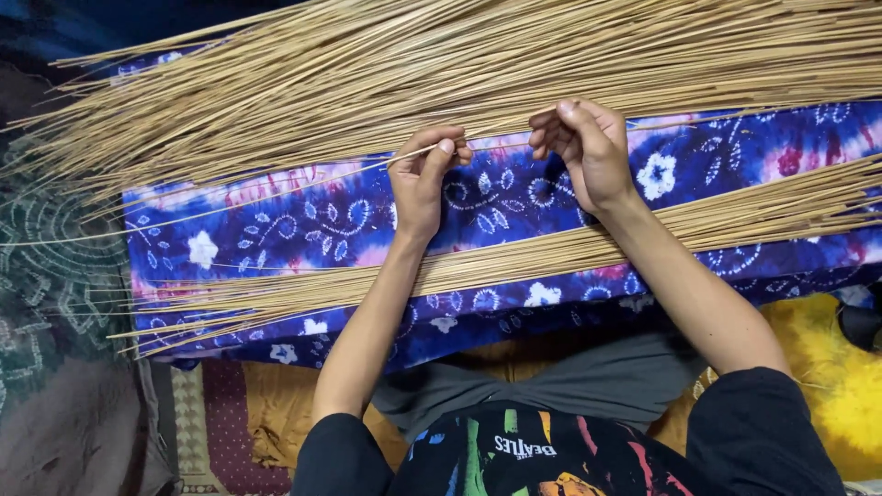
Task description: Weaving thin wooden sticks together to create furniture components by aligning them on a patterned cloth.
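My left hand (424, 176) and my right hand (585, 147) both pinch one thin pale stick (501, 138) that runs between them over a blue and purple tie-dye cloth (312, 225). The stick's left end trails down to the left. A big fan of the same tan sticks (386, 73) lies just beyond my hands. A narrower bundle of sticks (514, 257) lies across the cloth under my forearms.
The patterned cloth covers a raised flat surface before me. A dark green patterned fabric (50, 266) lies at left, a yellow cloth (827, 367) at right, and grey fabric (588, 377) over my lap.
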